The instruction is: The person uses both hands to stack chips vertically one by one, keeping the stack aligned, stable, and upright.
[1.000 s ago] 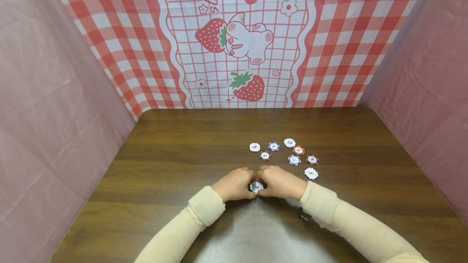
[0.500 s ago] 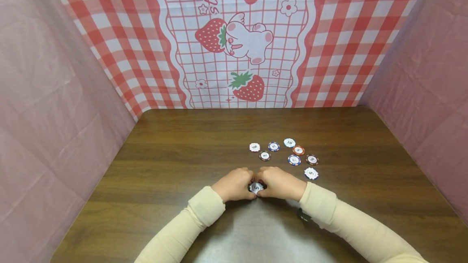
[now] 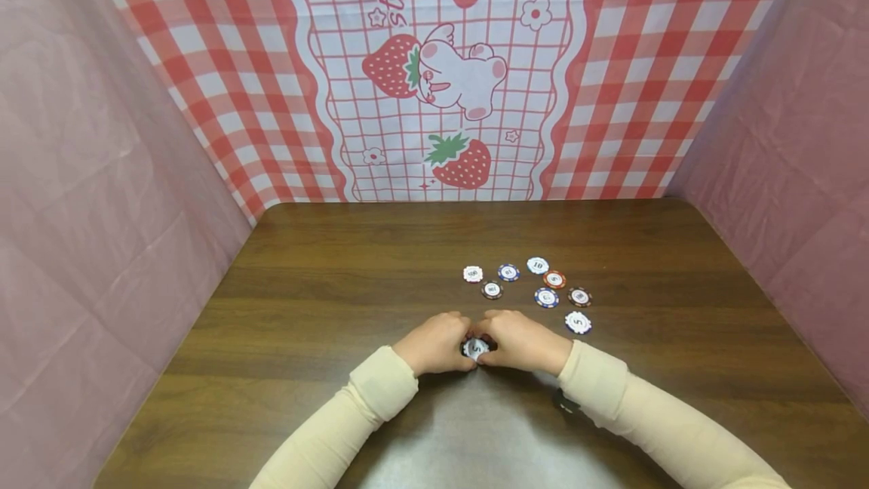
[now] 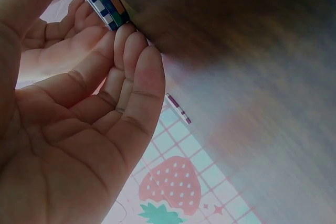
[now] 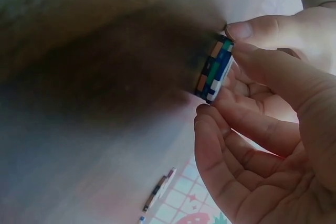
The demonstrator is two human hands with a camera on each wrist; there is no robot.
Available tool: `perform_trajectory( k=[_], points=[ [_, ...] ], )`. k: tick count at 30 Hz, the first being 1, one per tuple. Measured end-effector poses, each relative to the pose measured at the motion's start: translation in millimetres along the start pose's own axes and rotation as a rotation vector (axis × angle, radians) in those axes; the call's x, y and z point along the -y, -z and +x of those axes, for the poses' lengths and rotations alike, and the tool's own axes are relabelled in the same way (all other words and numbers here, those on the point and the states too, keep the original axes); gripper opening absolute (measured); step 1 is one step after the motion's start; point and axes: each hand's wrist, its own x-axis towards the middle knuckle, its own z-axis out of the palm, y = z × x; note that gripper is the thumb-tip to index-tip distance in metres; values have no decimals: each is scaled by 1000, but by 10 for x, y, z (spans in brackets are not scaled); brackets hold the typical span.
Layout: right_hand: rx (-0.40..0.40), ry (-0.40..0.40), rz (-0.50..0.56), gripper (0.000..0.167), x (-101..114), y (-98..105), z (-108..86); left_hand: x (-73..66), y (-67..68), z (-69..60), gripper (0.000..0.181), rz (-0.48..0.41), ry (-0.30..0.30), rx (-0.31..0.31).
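Observation:
A short stack of poker chips (image 3: 477,349) stands on the wooden table, with a white face marked 5 on top. In the right wrist view the stack's edge (image 5: 214,69) shows blue-and-white, green and dark-and-orange layers. My left hand (image 3: 437,342) grips the stack from the left, thumb at the near side and fingers at the far side. From the right, my right hand (image 3: 526,341) holds it the same way. The left wrist view shows fingertips touching the chips' rim (image 4: 107,3). The hands cover much of the stack's sides.
Several loose chips lie flat beyond and to the right, among them a pink-edged 500 chip (image 3: 473,274), a red chip (image 3: 554,279) and a blue-and-white 5 chip (image 3: 578,322). A strawberry-print cloth (image 3: 441,96) hangs behind the table (image 3: 305,262); pink cloth hangs at both sides.
Almost nothing differs. Both hands stay around the stack with only slight shifts, and the loose chips lie where they were.

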Motion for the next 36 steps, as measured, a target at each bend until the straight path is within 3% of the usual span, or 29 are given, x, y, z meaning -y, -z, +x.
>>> perform_trajectory(
  k=[13,23,36],
  points=[
    [-99,-112,-19,30,-85,169,-201,5,-9,-1,29,-2,-2,6],
    [-189,-253,8,33,-293,266,-442,4,-6,-2,28,4,-10,1],
    [-278,-392,-55,28,-575,379,-747,-8,2,-8,29,-5,-6,3]
  ],
)
